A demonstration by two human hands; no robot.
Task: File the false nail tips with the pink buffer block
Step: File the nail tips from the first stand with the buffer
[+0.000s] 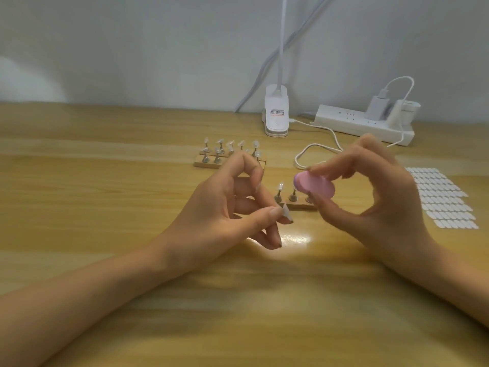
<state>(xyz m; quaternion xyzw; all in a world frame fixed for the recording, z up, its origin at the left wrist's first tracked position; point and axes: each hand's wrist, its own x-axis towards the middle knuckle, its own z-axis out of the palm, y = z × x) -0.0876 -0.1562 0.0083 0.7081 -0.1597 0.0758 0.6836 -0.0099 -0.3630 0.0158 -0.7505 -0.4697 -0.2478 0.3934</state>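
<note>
Single head-worn view looks forward and down across the table (pixel 111 300); close above it; wall (pixel 132 49) beyond.

Pink buffer block (pixel 315 186) — white power strip (pixel 362 123) — yellow-brown woodgrain table (pixel 105 181).

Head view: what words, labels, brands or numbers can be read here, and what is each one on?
Nothing can be read.
Label on the white clip lamp base: a red mark and dark print, too blurred to read.
On the white device by the power strip: faint grey print, too small to read.
On the pink buffer block: no marking shows.
</note>
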